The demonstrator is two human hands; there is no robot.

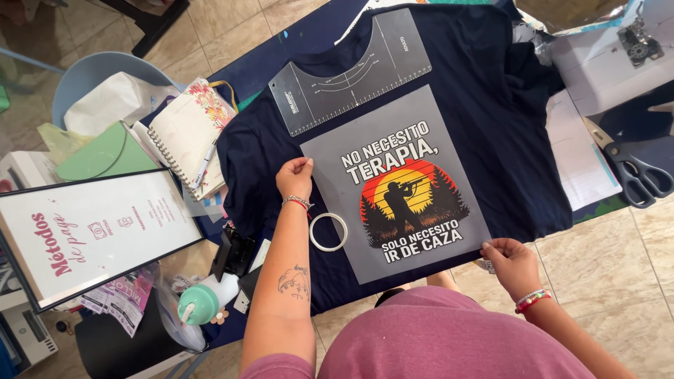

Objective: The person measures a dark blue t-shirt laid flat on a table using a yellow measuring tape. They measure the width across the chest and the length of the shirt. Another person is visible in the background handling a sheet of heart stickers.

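Observation:
A dark navy t-shirt [491,126] lies flat on the table. A grey transfer sheet [330,158] with white lettering and an orange sunset hunter picture rests on its chest. My left hand [293,177] pinches the sheet's left edge. My right hand [511,262] pinches its lower right corner. A clear alignment ruler [393,63] with a curved neckline cutout lies at the shirt's collar, touching the sheet's top edge. A roll of clear tape [328,232] sits on the shirt beside my left wrist.
Scissors [635,172] and white papers [579,158] lie to the right, a sewing machine [618,63] beyond. At left are a spiral notebook [184,137], a framed white sign [91,231], a green folder [105,154], a teal-capped bottle [200,303] and a grey chair [98,70].

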